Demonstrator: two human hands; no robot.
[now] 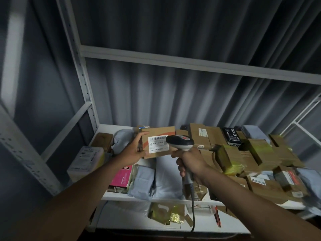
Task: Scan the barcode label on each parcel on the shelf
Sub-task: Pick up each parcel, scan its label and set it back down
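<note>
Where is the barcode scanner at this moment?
In the head view, right of centre: the right hand grips the barcode scanner, its head just right of the white label.

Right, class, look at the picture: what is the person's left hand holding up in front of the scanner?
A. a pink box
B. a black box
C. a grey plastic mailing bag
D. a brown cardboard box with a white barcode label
D: the left hand grips the side of a brown cardboard box, its white barcode label facing the scanner in the right hand.
</note>
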